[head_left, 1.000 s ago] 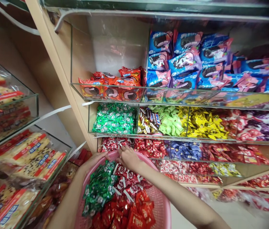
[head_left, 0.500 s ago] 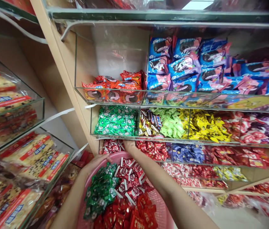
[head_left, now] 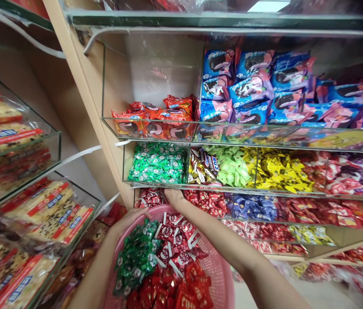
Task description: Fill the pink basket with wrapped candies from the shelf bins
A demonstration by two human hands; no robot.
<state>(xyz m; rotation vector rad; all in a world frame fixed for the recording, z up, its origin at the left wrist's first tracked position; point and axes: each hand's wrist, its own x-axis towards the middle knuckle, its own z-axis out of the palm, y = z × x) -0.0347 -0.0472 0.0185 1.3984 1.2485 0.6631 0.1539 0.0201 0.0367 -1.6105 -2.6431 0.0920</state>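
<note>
My left hand [head_left: 129, 219] is closed on the rim of a pink plastic basket [head_left: 224, 274], which it holds in front of the shelves. Inside the basket are green wrapped candies [head_left: 136, 257], white-and-dark-red wrapped candies [head_left: 175, 240] and bright red wrapped candies [head_left: 168, 292]. Over the basket's far edge my right hand [head_left: 174, 196] reaches into a low compartment of red-and-white wrapped candies [head_left: 150, 197]. Its fingers are out of sight among the candies and under the shelf edge above, so their grip is hidden.
Just above my right hand runs a glass shelf edge [head_left: 200, 186]. That shelf holds green candies [head_left: 157, 165] and yellow candies [head_left: 282, 169]. Higher up are blue cookie packs [head_left: 252, 88] and red cookie packs [head_left: 155, 118]. Packaged crackers [head_left: 46, 206] fill shelves on the left, beside a wooden upright [head_left: 86, 98].
My right hand has shifted slightly up and left in the candy compartment, and its forearm has swung a little to the right. My left hand and the basket stay nearly still.
</note>
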